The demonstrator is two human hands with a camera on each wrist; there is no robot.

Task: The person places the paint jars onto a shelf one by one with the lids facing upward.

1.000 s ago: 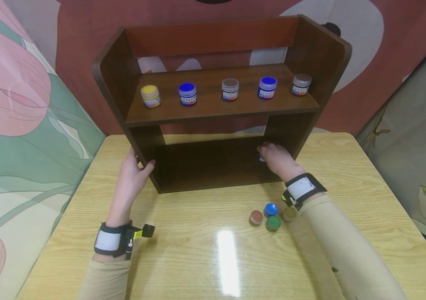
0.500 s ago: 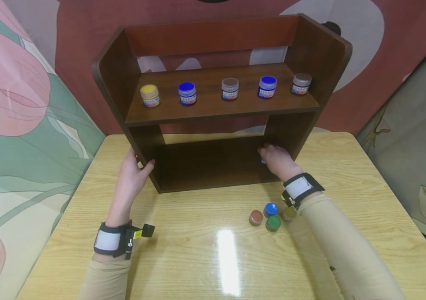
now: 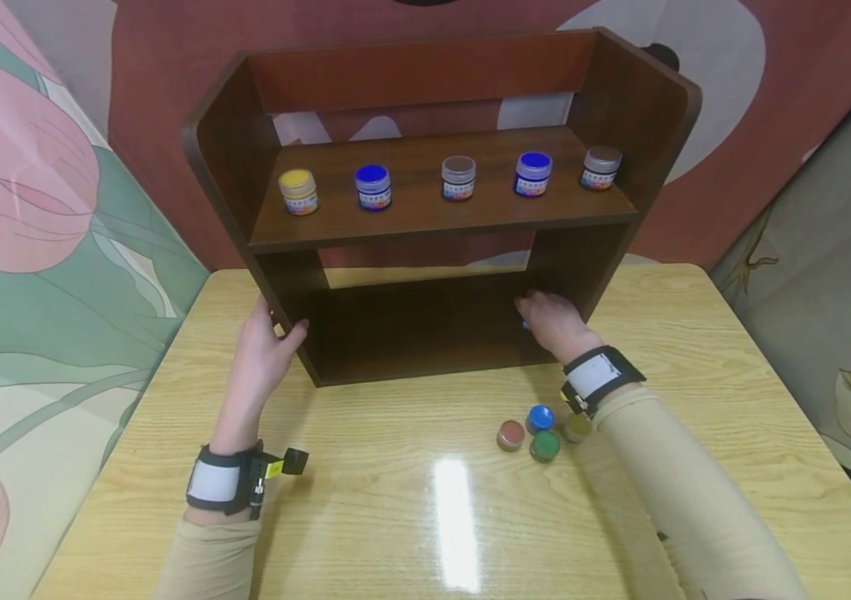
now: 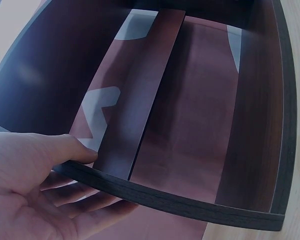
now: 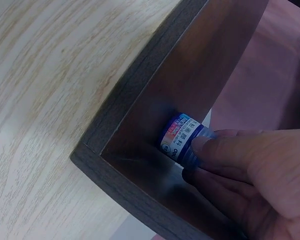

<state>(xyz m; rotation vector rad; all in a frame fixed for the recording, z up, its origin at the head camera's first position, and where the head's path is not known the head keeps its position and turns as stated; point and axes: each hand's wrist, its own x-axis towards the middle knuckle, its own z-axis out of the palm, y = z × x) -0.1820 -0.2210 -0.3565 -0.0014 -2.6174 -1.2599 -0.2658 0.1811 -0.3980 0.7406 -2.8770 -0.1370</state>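
My right hand (image 3: 554,323) reaches into the lower right corner of a dark brown wooden shelf (image 3: 433,229). In the right wrist view, thumb and fingers pinch a small blue paint jar (image 5: 180,138) by its lid end, its base at the shelf's bottom board. My left hand (image 3: 266,350) grips the front edge of the shelf's left side panel; in the left wrist view the thumb (image 4: 75,149) lies on the inside and the fingers outside. On the upper board stand jars in a row: yellow (image 3: 298,192), blue (image 3: 373,187), brown (image 3: 458,178), another blue (image 3: 533,174) and dark grey (image 3: 601,168).
On the wooden table (image 3: 365,500), in front of the shelf's right half, sit a reddish-brown jar (image 3: 511,435), a blue-lidded jar (image 3: 541,418), a green jar (image 3: 545,446) and an olive jar (image 3: 577,428). A patterned cloth (image 3: 170,125) hangs behind.
My right hand has shifted very slightly down in the lower corner, covering more of the blue paint jar. The left hand keeps its grip on the side panel.
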